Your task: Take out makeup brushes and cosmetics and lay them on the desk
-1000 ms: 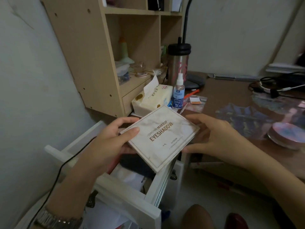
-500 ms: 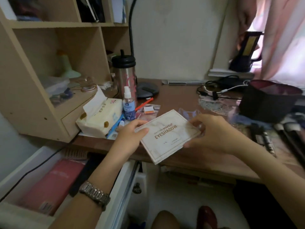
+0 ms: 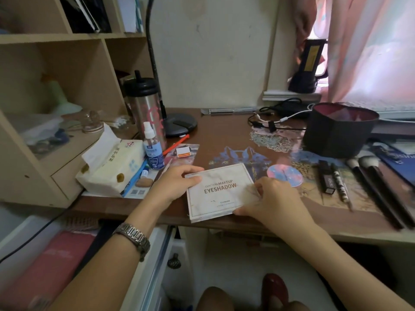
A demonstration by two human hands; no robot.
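A white marbled eyeshadow palette (image 3: 219, 191) lies flat near the front edge of the brown desk (image 3: 224, 135). My left hand (image 3: 175, 182) grips its upper left corner and my right hand (image 3: 271, 200) holds its lower right corner. To the right lie a round pink-blue compact (image 3: 284, 175), a dark lipstick box (image 3: 327, 179), a spotted pencil (image 3: 340, 185) and two long makeup brushes (image 3: 377, 187). A black makeup bag (image 3: 339, 131) stands open at the back right.
A tissue pack (image 3: 112, 167), a spray bottle (image 3: 152, 149) and a steel tumbler (image 3: 146, 108) crowd the desk's left by the wooden shelf unit (image 3: 56, 97). Cables (image 3: 276, 120) lie at the back. An open white drawer (image 3: 74, 254) sits below left, and a lamp base (image 3: 179, 124) stands behind.
Both hands carried the palette from above the open drawer up and right, and lowered it onto the desk. The view turned right, bringing the brushes and bag into sight.
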